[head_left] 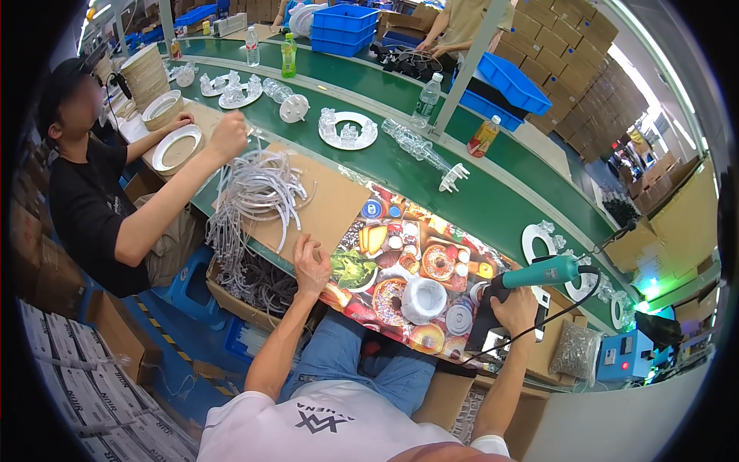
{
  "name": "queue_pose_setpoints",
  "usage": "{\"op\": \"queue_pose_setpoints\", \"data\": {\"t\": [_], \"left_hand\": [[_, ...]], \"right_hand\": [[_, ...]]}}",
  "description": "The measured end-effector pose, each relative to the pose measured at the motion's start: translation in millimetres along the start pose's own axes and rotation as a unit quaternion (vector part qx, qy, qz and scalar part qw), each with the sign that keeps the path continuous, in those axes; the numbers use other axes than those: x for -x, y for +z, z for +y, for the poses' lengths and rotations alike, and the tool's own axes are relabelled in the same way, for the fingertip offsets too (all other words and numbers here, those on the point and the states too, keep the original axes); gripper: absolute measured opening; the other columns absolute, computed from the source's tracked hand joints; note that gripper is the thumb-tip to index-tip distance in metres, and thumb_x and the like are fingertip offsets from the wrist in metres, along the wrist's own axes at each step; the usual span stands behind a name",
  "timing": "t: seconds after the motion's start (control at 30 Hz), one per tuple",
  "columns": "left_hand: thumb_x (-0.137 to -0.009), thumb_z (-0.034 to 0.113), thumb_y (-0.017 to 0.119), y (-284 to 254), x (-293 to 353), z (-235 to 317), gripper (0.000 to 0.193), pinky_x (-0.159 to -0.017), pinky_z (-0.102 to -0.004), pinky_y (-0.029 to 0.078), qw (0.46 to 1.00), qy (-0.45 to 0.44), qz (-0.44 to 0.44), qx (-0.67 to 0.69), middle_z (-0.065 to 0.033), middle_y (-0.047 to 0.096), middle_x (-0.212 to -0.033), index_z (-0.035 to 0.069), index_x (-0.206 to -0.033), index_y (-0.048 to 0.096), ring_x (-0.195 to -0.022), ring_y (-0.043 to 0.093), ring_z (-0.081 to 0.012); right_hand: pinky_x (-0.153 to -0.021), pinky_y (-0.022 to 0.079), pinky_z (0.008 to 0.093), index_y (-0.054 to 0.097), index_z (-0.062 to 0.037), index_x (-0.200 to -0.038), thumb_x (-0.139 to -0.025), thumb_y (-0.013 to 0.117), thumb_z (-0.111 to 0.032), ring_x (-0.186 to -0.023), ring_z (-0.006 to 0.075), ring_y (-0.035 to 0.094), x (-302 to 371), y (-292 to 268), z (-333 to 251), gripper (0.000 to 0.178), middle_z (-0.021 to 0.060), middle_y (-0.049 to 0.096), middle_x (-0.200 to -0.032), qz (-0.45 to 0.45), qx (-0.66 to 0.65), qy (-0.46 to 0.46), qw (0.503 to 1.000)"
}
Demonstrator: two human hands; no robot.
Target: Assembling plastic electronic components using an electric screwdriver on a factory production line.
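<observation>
My left hand (311, 266) rests with loosely bent, parted fingers where a brown cardboard sheet (331, 189) meets a food-printed mat (400, 254). It holds nothing that I can see. At the mat's right end my right hand (516, 309) is closed at the black front end of a teal electric screwdriver (543, 272), whose body points right; some fingers are hidden. Between my hands stands a round whitish tub (423, 300). A bundle of clear-white cables (258, 189) lies on the cardboard, left of my left hand.
A co-worker (92, 185) sits at left, one hand raised near the cables. Along the green conveyor (308, 131) lie white rings with clear parts (348, 131), a clear stem (416, 146) and bottles (428, 100). A blue box (625, 356) and a bag of small parts (576, 350) stand at right.
</observation>
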State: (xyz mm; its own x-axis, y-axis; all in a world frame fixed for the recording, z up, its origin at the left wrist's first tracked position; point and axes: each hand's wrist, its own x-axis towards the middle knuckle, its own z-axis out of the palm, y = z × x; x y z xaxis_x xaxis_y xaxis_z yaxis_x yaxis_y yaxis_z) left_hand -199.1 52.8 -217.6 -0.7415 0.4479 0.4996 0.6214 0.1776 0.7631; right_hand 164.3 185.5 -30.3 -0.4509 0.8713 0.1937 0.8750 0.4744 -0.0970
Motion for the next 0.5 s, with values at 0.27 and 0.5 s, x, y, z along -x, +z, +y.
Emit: {"op": "queue_pose_setpoints", "data": {"t": [0.27,0.5], "left_hand": [[-0.073,0.003,0.056,-0.1,-1.1,-0.9,0.017,-0.091,-0.0451,0.042,1.0,-0.004,-0.002,0.004,-0.0248,0.054,-0.113,-0.004,-0.088,0.057,-0.105,0.051,-0.0421],[-0.073,0.003,0.056,0.7,0.1,-1.4,0.017,-0.091,-0.0452,0.042,1.0,-0.005,0.002,0.007,-0.025,0.053,-0.113,-0.005,-0.088,0.057,-0.105,0.051,-0.0425]], "right_hand": [[-0.085,0.048,0.0444,0.038,-0.0072,-0.134,-0.063,0.071,-0.019,-0.099,0.0404,0.058,0.3,3.7,3.2,0.079,0.0228,0.056,-0.117,0.01,-0.012,0.018,1.0],[-0.085,0.048,0.0445,0.039,-0.0076,-0.133,-0.063,0.071,-0.02,-0.1,0.0403,0.057,0.9,7.7,6.7,0.078,0.0225,0.056,-0.117,0.028,-0.009,-0.008,1.0]]}}
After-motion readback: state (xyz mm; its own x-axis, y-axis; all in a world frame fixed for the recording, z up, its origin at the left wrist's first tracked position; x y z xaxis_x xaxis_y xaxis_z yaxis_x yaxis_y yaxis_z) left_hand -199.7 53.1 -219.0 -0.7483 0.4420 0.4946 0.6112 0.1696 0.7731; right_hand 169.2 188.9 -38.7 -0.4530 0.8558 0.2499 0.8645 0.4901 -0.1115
